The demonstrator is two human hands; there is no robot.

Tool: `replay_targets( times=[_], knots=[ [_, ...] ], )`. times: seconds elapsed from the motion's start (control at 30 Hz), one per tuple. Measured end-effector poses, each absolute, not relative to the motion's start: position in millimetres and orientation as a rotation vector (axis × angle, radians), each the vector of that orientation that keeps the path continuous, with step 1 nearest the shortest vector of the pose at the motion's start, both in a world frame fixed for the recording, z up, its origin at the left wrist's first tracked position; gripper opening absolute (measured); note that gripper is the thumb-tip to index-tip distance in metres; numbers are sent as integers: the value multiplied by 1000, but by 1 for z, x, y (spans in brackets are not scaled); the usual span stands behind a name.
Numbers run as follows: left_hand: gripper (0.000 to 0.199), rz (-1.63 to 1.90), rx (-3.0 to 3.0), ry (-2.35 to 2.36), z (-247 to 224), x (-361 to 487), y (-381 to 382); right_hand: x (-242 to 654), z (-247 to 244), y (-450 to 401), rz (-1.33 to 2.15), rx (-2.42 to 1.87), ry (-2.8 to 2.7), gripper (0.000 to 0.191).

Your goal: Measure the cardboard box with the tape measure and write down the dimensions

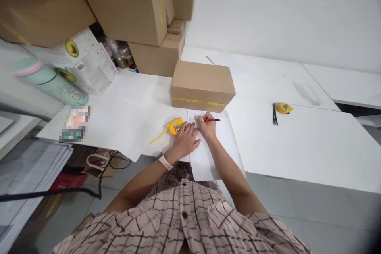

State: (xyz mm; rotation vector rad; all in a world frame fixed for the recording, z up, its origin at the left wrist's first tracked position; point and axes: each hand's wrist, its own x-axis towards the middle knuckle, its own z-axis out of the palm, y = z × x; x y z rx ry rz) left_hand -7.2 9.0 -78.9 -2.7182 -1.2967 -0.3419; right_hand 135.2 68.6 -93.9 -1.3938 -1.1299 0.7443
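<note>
My right hand grips a red and black pen, its tip hidden behind my fingers, over the upper part of a white paper sheet with printed lines along its top. My left hand lies flat with fingers stretched, partly over the left edge of the sheet. Close against its fingers is a yellow tape measure, with a short length of yellow blade pulled out to the left. Just beyond the sheet stands a closed brown cardboard box with a yellow tape strip along its lower front.
A second yellow tape measure with a black strap lies to the right on the white table. Stacked cardboard boxes, avocado-printed white boxes and a mint-green bottle crowd the left. More white paper covers the table there.
</note>
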Motion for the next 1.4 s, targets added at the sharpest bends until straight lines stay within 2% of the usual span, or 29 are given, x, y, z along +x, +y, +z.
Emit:
replay_targets(
  times=[0.27,0.37,0.47,0.6,0.73,0.83,0.93,1.03,1.13,1.2,1.27,1.33,1.4],
  knots=[
    [48,-340,-2719,-1287,-80,-8,10,135,-95,70,691,-1424,-1086,27],
    [50,-324,-2718,-1283,-81,-9,10,148,-90,55,635,-1441,-1135,20],
    [47,-346,-2735,-1289,-81,-8,11,174,-88,28,483,-1473,-1435,12],
    [38,-482,-2800,-1331,-75,-11,8,210,-95,-5,153,-1640,-1846,35],
    [37,-796,-2688,-1515,-65,-27,2,226,-101,-20,35,-1780,-1946,50],
    [47,-938,-2499,-1745,-63,-47,1,229,-100,-21,41,-1750,-1951,52],
    [58,-962,-2454,-1934,-67,-66,7,227,-97,-20,66,-1760,-1933,43],
    [56,-1067,-2534,-2059,-69,-75,12,223,-89,-18,136,-1782,-1886,36],
    [48,-1453,-2665,-2204,-58,-73,14,211,-74,-18,303,-1688,-1729,30],
    [44,-1779,-2873,-2196,-44,-66,13,198,-59,-16,578,-1539,-1536,28],
    [44,-2015,-3092,-2082,-28,-56,13,185,-42,-12,968,-1337,-1307,34],
    [43,-2124,-3201,-1992,-16,-47,15,175,-26,-8,1288,-1155,-1106,42],
    [43,-2164,-3214,-1972,-9,-41,16,169,-15,-4,1450,-1060,-977,47]
  ],
)
